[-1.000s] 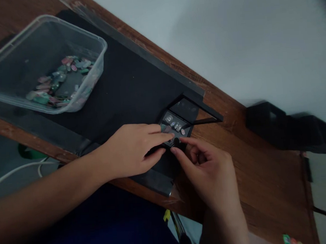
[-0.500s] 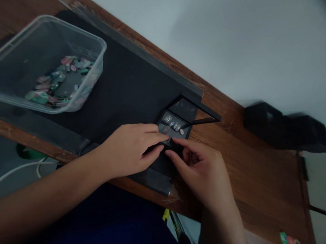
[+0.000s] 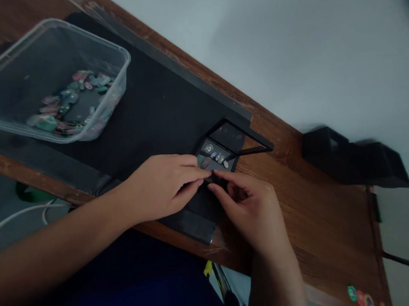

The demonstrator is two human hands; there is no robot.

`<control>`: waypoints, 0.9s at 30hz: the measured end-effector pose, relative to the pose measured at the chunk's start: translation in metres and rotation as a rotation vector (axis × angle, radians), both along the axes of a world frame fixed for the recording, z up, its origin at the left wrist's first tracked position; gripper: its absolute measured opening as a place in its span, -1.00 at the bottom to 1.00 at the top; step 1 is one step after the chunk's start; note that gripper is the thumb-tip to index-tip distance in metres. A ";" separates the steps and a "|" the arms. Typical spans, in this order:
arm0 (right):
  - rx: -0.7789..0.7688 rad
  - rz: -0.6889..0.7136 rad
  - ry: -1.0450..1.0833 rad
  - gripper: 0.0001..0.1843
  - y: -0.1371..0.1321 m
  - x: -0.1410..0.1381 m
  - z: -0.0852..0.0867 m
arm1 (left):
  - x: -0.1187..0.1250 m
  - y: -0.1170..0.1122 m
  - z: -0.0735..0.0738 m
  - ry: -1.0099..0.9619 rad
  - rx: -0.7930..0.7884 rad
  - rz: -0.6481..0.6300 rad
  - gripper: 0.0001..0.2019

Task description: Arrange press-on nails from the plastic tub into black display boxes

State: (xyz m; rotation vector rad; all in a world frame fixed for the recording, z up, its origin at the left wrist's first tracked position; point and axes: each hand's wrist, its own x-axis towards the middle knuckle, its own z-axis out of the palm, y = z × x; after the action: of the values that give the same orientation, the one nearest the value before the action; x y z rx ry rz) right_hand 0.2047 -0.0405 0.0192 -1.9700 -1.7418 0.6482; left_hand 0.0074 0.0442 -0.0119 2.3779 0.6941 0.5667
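Note:
A small open black case (image 3: 225,145) lies on a black mat (image 3: 153,110), with a row of small coloured pieces (image 3: 218,158) set in its dark tray. My left hand (image 3: 165,185) rests on the mat, its finger and thumb pinched together at the case's near edge. My right hand (image 3: 251,210) meets it there, fingers curled and pinched at the same spot. What the fingertips hold is too small and dark to make out. A clear plastic tub (image 3: 52,81) at the far left holds several small pink and green pieces (image 3: 71,99).
The mat covers a brown wooden desk (image 3: 319,220) against a pale wall. A black object (image 3: 354,162) sits at the desk's far right. Small coloured pieces (image 3: 359,296) lie near the bottom right corner. White cables (image 3: 17,217) hang below the desk's left edge.
Both hands have shifted slightly left and closed together at the case's near edge. The right fingers have drawn closer to the left fingertips.

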 end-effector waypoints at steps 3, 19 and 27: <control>-0.006 0.011 0.010 -0.76 0.002 0.000 -0.001 | 0.000 -0.001 0.000 -0.010 0.016 0.007 -0.71; 0.013 -0.036 0.030 -0.84 0.010 -0.005 -0.008 | 0.000 -0.001 0.000 -0.019 0.003 0.011 -0.76; -0.012 -0.035 0.073 -0.84 0.006 -0.008 -0.004 | 0.000 -0.001 0.001 -0.009 -0.017 0.001 -0.73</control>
State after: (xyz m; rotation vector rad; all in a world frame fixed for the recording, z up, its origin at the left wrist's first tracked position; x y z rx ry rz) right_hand 0.1965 -0.0341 0.0155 -1.9546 -1.6605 0.7114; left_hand 0.0073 0.0430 -0.0108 2.3585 0.6930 0.5694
